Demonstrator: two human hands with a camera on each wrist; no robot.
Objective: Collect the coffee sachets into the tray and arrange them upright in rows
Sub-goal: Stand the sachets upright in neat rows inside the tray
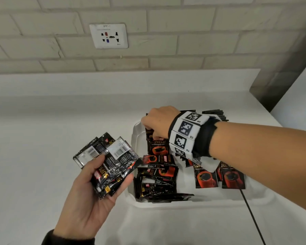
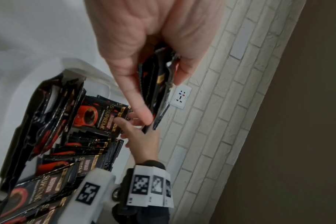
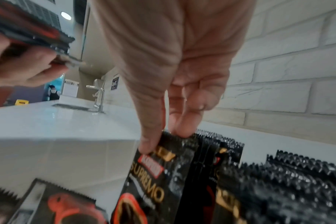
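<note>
**Coffee packs going into the white tray**

I see a big white counter (image 1: 60, 138) with a pale brick wall (image 1: 166, 50) behind it. A white wall socket (image 1: 108, 36) sits on the bricks.

On the counter is the white tray (image 1: 201, 202). It is full of black and red coffee sachets (image 1: 206, 177). Some stand up in rows at the back and the right side of the tray. Others lie flat in a messy pile (image 1: 157, 184) at the front left of the tray.

My left hand (image 1: 88, 197) is palm up, just left of the tray and above the counter. Its thumb and curled fingers hold a bunch of sachets (image 1: 106, 161), fanned out, with the barcode sides up. In the left wrist view I see that bunch (image 2: 155, 91) squeezed between my thumb and fingers.

My right hand (image 1: 157, 122) is over the back left corner of the tray. Its thumb and fingertips pinch the top edge of one standing sachet (image 1: 157, 147). In the right wrist view that sachet (image 3: 153, 181) stands up straight next to a row of other standing ones (image 3: 278, 181).

A thin black cable (image 1: 251, 214) runs over the front right of the tray.
</note>
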